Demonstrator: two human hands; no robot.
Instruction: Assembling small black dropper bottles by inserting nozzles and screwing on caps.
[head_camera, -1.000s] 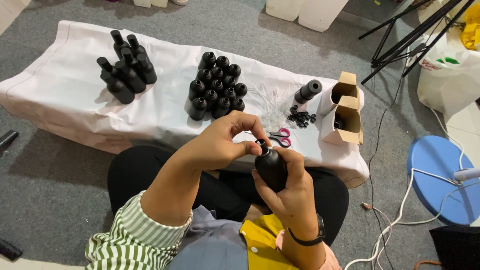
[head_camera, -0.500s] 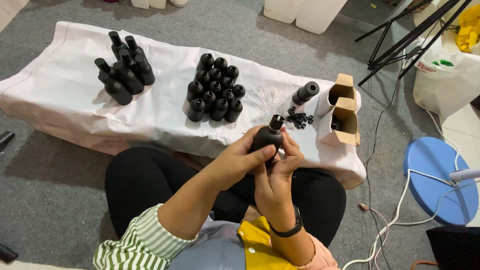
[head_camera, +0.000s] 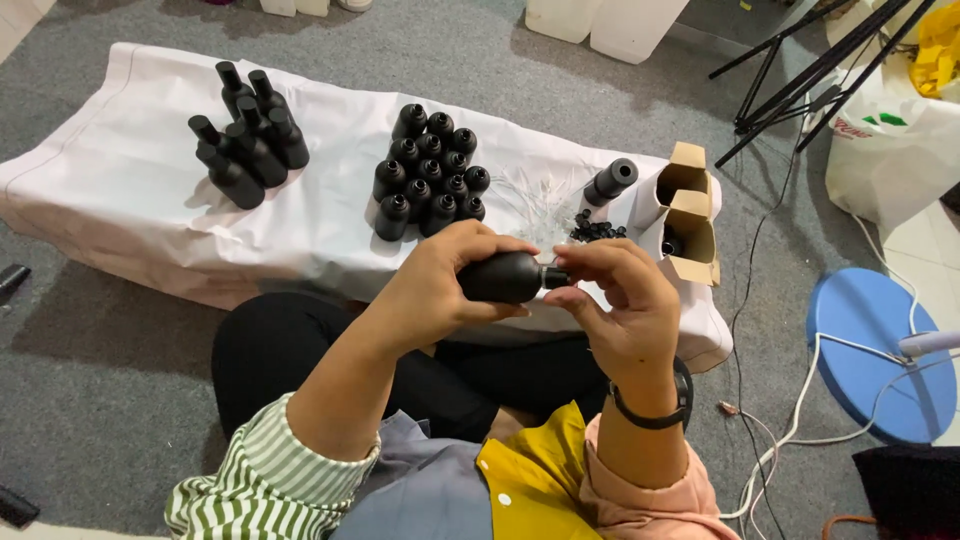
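The left hand is wrapping around a black bottle, fingers closed over its round body and holding it on its side, neck pointing toward the right hand. The right hand is meeting it at the neck; its thumb and fingers are pinching in around the bottle's mouth, and they are probably gripping a small cap there, though the fingers are hiding that spot. A dark watch is sitting on the right wrist.

The bottle is hovering in front of the person's lap, just over the near edge of the desk, which is lying low under a white cloth.

Taking that held bottle as the landmark: just beyond it on the cloth, a tight cluster of uncapped black bottles is standing upright. Far beyond and to its left, a smaller group of capped black bottles is standing. Beyond and just to its right, a pile of small black caps is lying beside a black cylinder on its side. Further right of the bottle, an open cardboard box is standing at the desk's end. Well to its right, on the grey floor, a round blue stool is sitting with white cables across it.
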